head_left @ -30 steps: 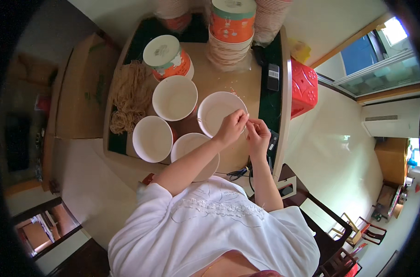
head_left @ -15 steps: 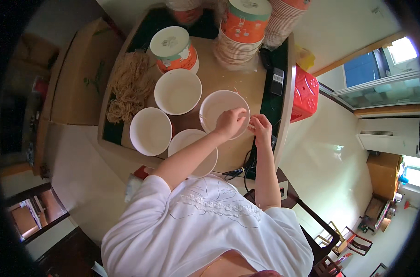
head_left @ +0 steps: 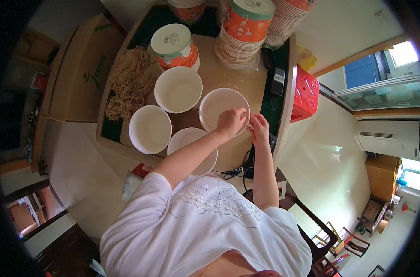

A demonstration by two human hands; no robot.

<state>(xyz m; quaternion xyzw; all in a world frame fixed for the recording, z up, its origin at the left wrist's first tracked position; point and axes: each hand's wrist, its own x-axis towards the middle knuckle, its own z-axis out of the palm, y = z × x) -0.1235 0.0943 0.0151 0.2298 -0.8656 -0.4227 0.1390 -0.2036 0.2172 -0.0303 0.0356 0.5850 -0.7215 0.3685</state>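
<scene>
Both hands met over the right rim of the front-right bowl on the tabletop. Left hand curled, fingers pinched over the bowl's edge; right hand just beside it, fingertips pinched too. The two seemed to share something small and pale, possibly a packet; too small to tell what, so could not tell whether either was truly clamped on it.

Relative to that bowl: a second empty bowl just left and behind, a third further left and nearer the person, a fourth partly under the left forearm. Dried noodles lay well left. Lidded orange cup behind, cup stacks behind right, a dark phone-like thing to the right, red crate beyond the tabletop edge.

Risks, as judged: whatever was pinched could spill outside the bowl, since the hands sat at its rim, not its centre. Left forearm hung low over the fourth bowl; a drop of the elbow could tip or slide it.
</scene>
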